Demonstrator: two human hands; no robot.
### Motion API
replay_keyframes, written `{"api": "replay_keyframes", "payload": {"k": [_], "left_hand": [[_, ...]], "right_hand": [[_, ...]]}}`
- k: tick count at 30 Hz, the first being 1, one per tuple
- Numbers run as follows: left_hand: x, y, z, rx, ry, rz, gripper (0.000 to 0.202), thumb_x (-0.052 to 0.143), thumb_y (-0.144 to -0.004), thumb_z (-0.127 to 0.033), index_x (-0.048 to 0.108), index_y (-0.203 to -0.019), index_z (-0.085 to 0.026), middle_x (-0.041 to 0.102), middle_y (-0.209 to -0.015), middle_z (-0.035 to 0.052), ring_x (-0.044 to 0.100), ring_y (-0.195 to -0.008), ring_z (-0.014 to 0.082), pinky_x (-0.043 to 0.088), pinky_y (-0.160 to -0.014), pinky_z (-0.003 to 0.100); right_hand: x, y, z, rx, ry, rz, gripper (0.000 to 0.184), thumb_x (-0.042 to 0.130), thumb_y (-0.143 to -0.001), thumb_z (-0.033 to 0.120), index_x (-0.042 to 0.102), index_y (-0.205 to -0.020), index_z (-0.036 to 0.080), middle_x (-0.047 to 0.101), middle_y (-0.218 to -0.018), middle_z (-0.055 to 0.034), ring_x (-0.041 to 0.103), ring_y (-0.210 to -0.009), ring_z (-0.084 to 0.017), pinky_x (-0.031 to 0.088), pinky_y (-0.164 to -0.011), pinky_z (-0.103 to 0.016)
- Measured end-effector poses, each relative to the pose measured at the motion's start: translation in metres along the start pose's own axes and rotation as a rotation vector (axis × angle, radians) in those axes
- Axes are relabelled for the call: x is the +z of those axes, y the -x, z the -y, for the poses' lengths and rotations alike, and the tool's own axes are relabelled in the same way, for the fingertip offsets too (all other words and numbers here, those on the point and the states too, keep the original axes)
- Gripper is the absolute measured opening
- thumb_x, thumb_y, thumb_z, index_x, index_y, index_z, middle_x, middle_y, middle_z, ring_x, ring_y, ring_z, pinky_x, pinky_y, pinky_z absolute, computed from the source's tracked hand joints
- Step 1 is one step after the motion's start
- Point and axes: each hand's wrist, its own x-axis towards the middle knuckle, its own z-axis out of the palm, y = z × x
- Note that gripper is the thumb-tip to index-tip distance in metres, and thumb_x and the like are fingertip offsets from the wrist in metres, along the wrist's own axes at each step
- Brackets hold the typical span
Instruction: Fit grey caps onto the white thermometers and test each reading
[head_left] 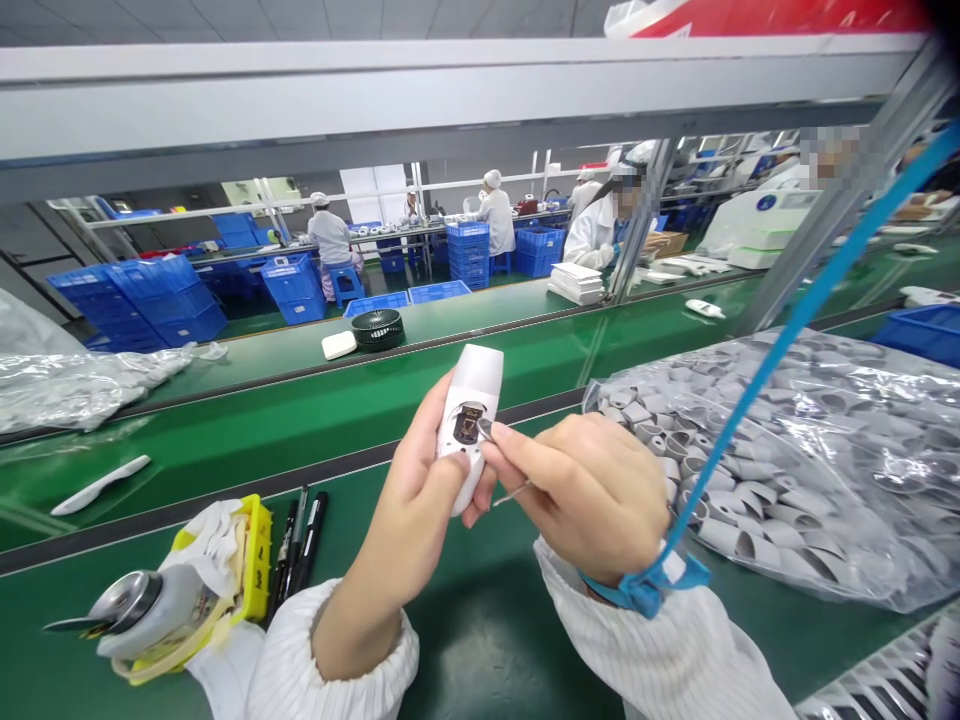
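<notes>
My left hand [420,480] grips a white handheld device shell [471,415], held upright with an open window showing dark electronics inside. My right hand [585,490] pinches thin metal tweezers [504,470], whose tip touches the window of the shell. A blue antistatic strap [660,580] circles my right wrist, its blue cord running up to the right. Both sleeves are white.
A clear bag of several grey-white ring parts [772,460] lies to the right. At lower left sit a yellow tape holder with a metal dispenser [172,600] and black pens [300,540]. A white part [97,485] lies on the green conveyor. Workers in white sit beyond, by blue crates.
</notes>
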Motion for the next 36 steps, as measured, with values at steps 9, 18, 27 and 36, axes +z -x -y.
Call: {"api": "replay_keyframes", "payload": {"k": [9,18,27,36], "left_hand": [[0.004,0.002,0.004,0.149,-0.230,-0.137,0.059,0.053,-0.094,-0.013,0.050,-0.148,-0.035,0.057,-0.093,0.0002,0.045,-0.061,0.0100,0.045,-0.052,0.020],[0.010,0.002,0.022,0.299,-0.512,-0.133,0.065,0.046,-0.097,-0.010,0.040,-0.156,-0.037,0.062,-0.139,0.0047,0.066,-0.098,0.0223,0.052,-0.076,0.030],[0.014,0.002,0.022,0.276,-0.437,-0.156,0.065,0.047,-0.095,-0.011,0.042,-0.155,-0.035,0.067,-0.122,0.0050,0.065,-0.085,0.0191,0.053,-0.072,0.030],[0.008,0.000,0.001,0.048,0.064,0.008,0.060,0.047,-0.093,-0.014,0.037,-0.152,-0.025,0.062,-0.088,0.0005,0.051,-0.058,0.0081,0.043,-0.049,0.017]], "right_hand": [[0.017,0.004,0.009,0.180,-0.199,0.017,0.007,0.066,-0.095,0.017,0.067,-0.089,0.020,0.062,-0.059,0.0027,0.053,-0.052,-0.012,0.037,-0.052,-0.028],[0.015,-0.011,0.000,1.190,-1.131,0.256,0.048,0.091,-0.066,0.045,0.066,-0.097,0.019,0.051,-0.054,0.0084,0.048,-0.046,-0.010,0.043,-0.042,-0.023],[0.014,-0.011,0.000,1.220,-1.124,0.249,0.050,0.094,-0.062,0.046,0.066,-0.092,0.018,0.047,-0.052,0.0097,0.043,-0.042,-0.008,0.044,-0.040,-0.023],[0.006,-0.007,-0.014,1.023,-0.782,0.090,0.033,0.070,-0.089,0.050,0.068,-0.083,0.018,0.047,-0.058,0.0044,0.035,-0.051,-0.008,0.029,-0.045,-0.023]]}}
